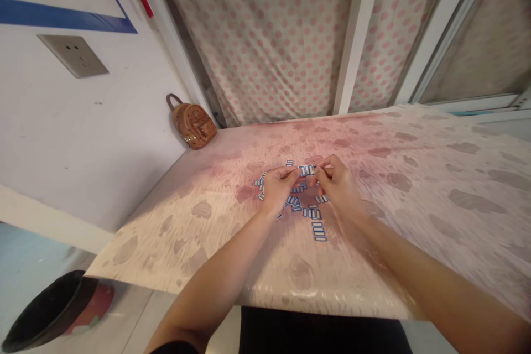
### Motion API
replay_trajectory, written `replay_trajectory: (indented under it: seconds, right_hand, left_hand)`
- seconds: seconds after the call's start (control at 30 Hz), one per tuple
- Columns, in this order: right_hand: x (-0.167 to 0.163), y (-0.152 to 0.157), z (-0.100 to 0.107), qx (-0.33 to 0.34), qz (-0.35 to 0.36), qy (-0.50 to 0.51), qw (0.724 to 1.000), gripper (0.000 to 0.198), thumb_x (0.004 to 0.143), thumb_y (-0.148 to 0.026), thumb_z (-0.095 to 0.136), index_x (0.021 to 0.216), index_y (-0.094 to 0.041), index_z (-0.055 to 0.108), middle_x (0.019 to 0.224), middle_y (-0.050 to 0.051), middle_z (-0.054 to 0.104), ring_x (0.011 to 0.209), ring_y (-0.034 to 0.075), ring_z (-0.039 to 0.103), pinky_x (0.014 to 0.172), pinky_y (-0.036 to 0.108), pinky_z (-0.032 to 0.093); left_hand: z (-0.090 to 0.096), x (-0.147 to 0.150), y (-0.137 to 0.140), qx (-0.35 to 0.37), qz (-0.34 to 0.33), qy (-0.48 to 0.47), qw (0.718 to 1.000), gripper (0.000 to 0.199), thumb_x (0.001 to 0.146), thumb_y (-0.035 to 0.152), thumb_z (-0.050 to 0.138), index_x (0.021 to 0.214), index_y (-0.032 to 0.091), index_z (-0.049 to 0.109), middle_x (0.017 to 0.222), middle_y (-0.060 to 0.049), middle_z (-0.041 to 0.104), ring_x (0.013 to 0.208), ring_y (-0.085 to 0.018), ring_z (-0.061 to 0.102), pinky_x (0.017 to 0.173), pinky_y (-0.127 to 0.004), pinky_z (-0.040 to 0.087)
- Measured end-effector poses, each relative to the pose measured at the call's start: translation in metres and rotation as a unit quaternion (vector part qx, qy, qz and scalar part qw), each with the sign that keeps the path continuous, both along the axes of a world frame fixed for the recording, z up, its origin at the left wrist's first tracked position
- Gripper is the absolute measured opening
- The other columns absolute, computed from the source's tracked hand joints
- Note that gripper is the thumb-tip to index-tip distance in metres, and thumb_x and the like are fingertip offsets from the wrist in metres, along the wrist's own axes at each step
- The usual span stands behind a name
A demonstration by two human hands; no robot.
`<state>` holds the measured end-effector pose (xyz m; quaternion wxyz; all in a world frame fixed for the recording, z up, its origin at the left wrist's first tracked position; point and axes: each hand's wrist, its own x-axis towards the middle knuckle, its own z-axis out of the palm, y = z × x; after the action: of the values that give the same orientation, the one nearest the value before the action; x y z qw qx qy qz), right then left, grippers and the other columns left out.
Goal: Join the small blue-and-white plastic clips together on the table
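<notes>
- We have the blue-edged strip (307,170) up between both hands, at the middle of our work; lifted clear, it probably lets us see and finger its parts more easily than flat on the table (415,210).
- Our left hand (277,188) comes in from eight o'clock, thumb and finger pinching the strip's near-left end, likely to steady it.
- Our right hand (339,182) meets it from four o'clock, fingertips gripping the other end; so small a thing seems to call for a pinch rather than a full grasp.
- We have loose pieces (295,204) beneath and between the hands, mostly toward six and seven o'clock of the strip, presumably so that either hand can reach them.
- A short row of pieces (319,231) lies toward five-thirty, its bars side by side; we cannot tell whether they are joined.
- Our brown bag (197,126) rests against the wall (103,138) at ten o'clock, well apart from the pieces, where it leaves us elbow room.
- On the floor at eight o'clock stands a dark-mouthed bin (97,304), beside the table.
</notes>
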<state>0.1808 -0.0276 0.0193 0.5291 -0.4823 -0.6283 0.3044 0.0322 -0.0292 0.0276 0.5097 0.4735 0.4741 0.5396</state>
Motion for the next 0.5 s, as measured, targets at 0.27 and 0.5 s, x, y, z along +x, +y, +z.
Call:
replay_trajectory:
  seconds: [0.27,0.5]
  right_hand:
    - [-0.0023,-0.0017,0.0006,-0.022,-0.002,0.033,0.999,0.017,0.09,-0.04,0.055,0.09,-0.024,0.047,0.061,-0.004,0.068,0.035,0.011,0.051,0.038,0.021,0.037]
    - [-0.006,0.0001,0.0004,-0.051,0.019,0.068,0.996,0.02,0.087,-0.041,0.055,0.089,-0.024,0.045,0.06,-0.003,0.067,0.035,0.011,0.05,0.038,0.022,0.037]
  left_hand:
    - [-0.0055,0.0012,0.0026,0.009,-0.009,-0.022,1.0,0.011,0.083,0.022,0.069,0.086,0.014,0.076,0.084,-0.006,0.078,0.085,-0.022,0.075,0.075,-0.031,0.059]
    - [-0.0076,0.0024,0.004,0.005,-0.014,-0.029,0.999,0.014,0.081,0.025,0.072,0.088,0.013,0.076,0.086,-0.007,0.078,0.085,-0.023,0.075,0.078,-0.033,0.059]
